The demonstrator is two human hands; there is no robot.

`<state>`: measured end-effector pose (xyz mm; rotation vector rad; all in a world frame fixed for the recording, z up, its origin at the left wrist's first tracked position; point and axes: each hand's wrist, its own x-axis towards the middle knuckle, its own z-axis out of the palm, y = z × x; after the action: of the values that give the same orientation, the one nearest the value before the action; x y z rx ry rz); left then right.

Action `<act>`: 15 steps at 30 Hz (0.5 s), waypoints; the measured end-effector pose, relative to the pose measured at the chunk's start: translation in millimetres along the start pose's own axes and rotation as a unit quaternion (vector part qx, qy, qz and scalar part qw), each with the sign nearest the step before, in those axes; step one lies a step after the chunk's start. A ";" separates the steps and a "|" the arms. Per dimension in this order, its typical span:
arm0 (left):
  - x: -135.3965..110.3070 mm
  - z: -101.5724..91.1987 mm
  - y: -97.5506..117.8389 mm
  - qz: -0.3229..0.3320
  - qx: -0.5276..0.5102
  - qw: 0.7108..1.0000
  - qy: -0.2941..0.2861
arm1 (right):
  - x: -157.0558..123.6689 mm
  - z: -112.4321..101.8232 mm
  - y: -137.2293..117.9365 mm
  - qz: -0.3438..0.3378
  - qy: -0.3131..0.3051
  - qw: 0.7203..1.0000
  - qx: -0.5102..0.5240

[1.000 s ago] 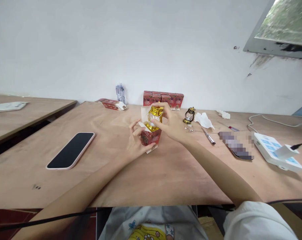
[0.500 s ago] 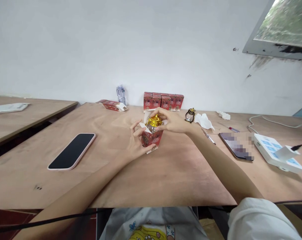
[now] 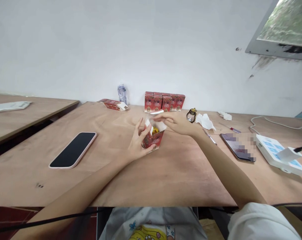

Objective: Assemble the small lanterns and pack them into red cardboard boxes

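A small red printed carton [image 3: 153,140] stands on the table with its white top flaps up. Inside it sits a lantern with a gold top [image 3: 155,130]; only that top shows above the rim. My left hand [image 3: 140,140] grips the carton from its left side, thumb along the front and fingers at the left flap. Over the box's upper right, my right hand [image 3: 174,122] has its fingers stretched out beside the raised flaps, holding nothing. Whether its fingertips touch the back flap is hard to tell.
Several closed red cartons [image 3: 163,102] stand against the wall, an opened carton [image 3: 114,104] and bottle [image 3: 122,94] left of them. Rightward are a small lantern [image 3: 191,115], crumpled tissue [image 3: 205,121], a pen [image 3: 210,136], a phone [image 3: 237,147] and a power strip [image 3: 280,153]. Another phone [image 3: 73,150] lies left.
The gold-topped lantern has sunk down into the carton. My right hand has let go of it and straightened its fingers by the flaps. My left hand stays on the carton.
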<state>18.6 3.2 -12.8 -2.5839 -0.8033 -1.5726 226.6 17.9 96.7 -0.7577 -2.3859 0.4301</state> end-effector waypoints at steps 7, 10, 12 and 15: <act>1.7 -4.9 0.5 -0.024 -0.072 0.996 -0.043 | -7.5 10.2 36.0 0.043 0.163 0.973 0.157; 3.2 -7.7 -1.3 -0.045 -0.124 0.989 -0.069 | -6.6 22.6 36.6 0.070 0.114 0.951 0.279; 4.0 -9.1 -2.1 -0.061 -0.138 0.985 -0.085 | -6.4 30.3 33.0 0.086 0.076 0.930 0.348; 5.6 -10.4 -2.0 -0.085 -0.147 0.981 -0.096 | -5.7 38.0 28.7 0.114 0.032 0.896 0.428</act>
<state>11.1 4.5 -3.4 -2.9865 -0.8887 -1.6130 218.6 32.4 51.6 -0.5969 -1.7546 1.4017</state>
